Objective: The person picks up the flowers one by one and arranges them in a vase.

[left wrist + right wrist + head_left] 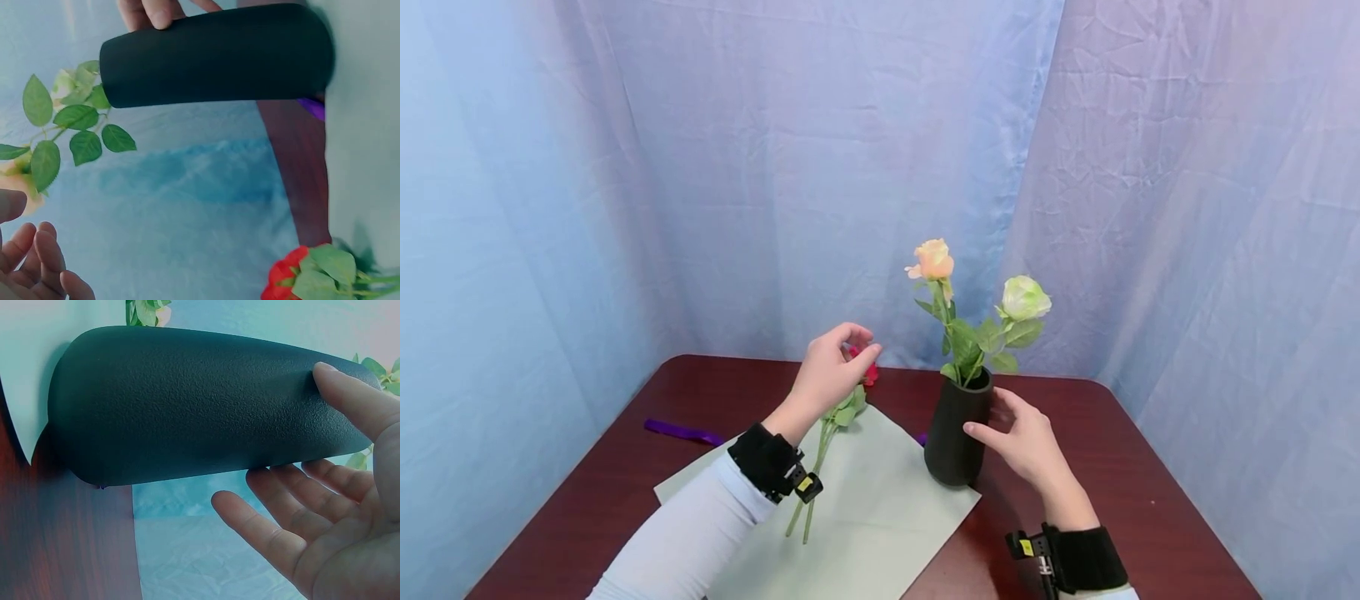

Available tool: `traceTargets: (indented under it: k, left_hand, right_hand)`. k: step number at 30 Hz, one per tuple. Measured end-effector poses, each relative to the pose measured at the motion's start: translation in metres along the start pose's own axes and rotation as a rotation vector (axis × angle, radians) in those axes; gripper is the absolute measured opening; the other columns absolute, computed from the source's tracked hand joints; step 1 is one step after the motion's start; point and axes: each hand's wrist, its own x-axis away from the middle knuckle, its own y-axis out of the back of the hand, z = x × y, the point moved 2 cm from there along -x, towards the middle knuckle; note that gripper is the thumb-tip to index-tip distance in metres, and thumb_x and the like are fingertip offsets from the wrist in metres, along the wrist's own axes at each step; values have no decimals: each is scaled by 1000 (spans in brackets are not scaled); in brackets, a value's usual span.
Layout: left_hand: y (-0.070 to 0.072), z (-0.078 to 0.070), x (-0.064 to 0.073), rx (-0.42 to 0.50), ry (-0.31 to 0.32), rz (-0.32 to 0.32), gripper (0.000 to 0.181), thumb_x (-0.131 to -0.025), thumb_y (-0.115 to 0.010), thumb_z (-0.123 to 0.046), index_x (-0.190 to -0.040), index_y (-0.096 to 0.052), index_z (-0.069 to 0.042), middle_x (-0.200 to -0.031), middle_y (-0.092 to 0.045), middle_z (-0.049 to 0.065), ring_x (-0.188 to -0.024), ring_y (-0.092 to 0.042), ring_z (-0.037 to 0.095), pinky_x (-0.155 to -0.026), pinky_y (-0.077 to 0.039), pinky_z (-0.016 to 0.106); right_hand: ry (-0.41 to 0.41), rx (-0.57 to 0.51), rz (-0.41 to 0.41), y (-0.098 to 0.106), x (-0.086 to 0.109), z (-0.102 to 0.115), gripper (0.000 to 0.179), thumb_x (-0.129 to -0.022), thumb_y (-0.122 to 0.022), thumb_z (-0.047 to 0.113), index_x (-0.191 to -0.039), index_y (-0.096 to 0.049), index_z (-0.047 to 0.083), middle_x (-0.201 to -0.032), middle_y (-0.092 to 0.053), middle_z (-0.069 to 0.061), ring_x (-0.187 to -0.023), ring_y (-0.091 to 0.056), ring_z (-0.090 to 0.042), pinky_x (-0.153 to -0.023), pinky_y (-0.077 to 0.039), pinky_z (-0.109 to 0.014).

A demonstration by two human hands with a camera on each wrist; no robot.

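A black vase (pixel 955 433) stands upright on the corner of a pale green paper sheet (pixel 880 500). In it are a peach rose (pixel 934 260) and a pale green-white rose (pixel 1026 298), both with leafy stems. My right hand (pixel 1026 437) holds the vase's side, thumb on the near face and fingertips against the far side, as the right wrist view (pixel 337 506) shows. Left of the vase my left hand (pixel 835 367) is raised with loosely bent fingers and nothing in them. Below and behind it a red flower (pixel 286 275) lies with its stems on the paper.
A purple ribbon (pixel 681 432) lies on the dark reddish-brown table (pixel 737 379) to the left, partly under the paper. A bit of purple (pixel 311 107) shows behind the vase. Blue-lilac curtains (pixel 820 183) hang beyond the table's back edge and sides.
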Motion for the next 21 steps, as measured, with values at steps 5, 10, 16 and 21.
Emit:
traceTargets:
  k: [5,10,16,21]
  left_hand:
    - [5,11,4,-62,31,37,19,-96,-72,-28,-110,-68,-16,-90,-66,-3,-62,-56,20,-61,-50,36]
    - [6,24,10,-128,82,57,17,-95,-73,-27,-106,-69,-15,-90,-67,-4,-72,-60,17,-64,-52,33]
    - [5,47,17,-227,140,139,20,-94,-75,-27,-106,-69,-12,-94,-67,-4,-85,-62,15,-72,-52,33]
    - [4,64,21,-297,188,223,23,-95,-74,-28,-109,-72,-9,-94,-68,-4,-83,-61,13,-72,-51,33]
  right_hand:
    - [4,1,-4,1,-1,1,77,-87,-82,39,-150,-48,10,-138,-60,-17,-123,-61,-36,-91,-54,-52]
    - [0,3,0,1,-1,0,79,-87,-82,40,-150,-47,10,-138,-60,-17,-123,-60,-36,-92,-54,-52]
    - [-4,6,3,0,0,-1,79,-87,-82,41,-151,-47,10,-139,-59,-17,-124,-60,-35,-92,-54,-53]
    - [1,9,0,0,-1,0,79,-87,-82,41,-150,-47,10,-138,-60,-17,-124,-61,-35,-93,-53,-54]
